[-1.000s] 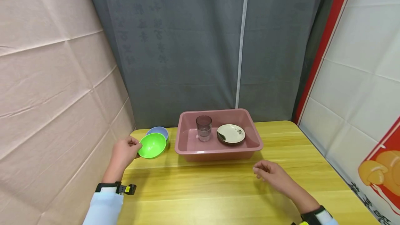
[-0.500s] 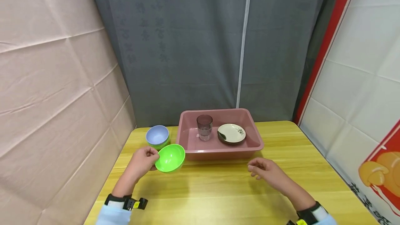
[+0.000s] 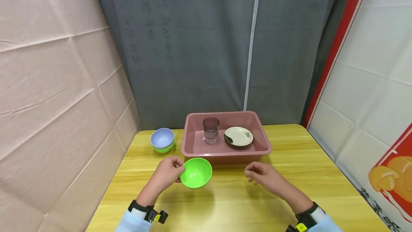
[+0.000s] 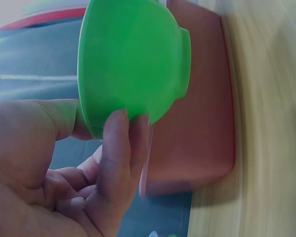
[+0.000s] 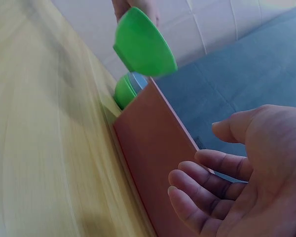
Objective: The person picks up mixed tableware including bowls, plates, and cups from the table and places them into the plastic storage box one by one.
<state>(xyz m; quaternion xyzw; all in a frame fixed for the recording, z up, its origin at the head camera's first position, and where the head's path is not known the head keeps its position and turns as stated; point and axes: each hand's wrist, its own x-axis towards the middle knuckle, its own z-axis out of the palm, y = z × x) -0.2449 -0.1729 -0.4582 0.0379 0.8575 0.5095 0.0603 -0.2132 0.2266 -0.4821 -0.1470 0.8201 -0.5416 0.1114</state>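
Observation:
A bright green bowl (image 3: 196,173) is pinched at its left rim by my left hand (image 3: 167,173), thumb inside and fingers on the outer wall. It hangs above the table in front of the pink basin (image 3: 225,158); the left wrist view shows the green bowl (image 4: 133,64) from its underside. My right hand (image 3: 264,176) holds nothing, its fingers loosely bent, near the basin's front right corner. In the right wrist view the right hand (image 5: 227,182) has its thumb apart from the fingers.
Inside the basin stand a clear purple-tinted glass (image 3: 211,130) and a white plate (image 3: 239,136) on a dark-edged one. Left of the basin, a blue bowl (image 3: 162,138) sits stacked on green bowls (image 3: 165,149). A grey curtain hangs behind the wooden table (image 3: 225,203).
My left hand has carried the green bowl rightward and nearer, away from the bowl stack to the front of the basin. My right hand has drifted slightly left.

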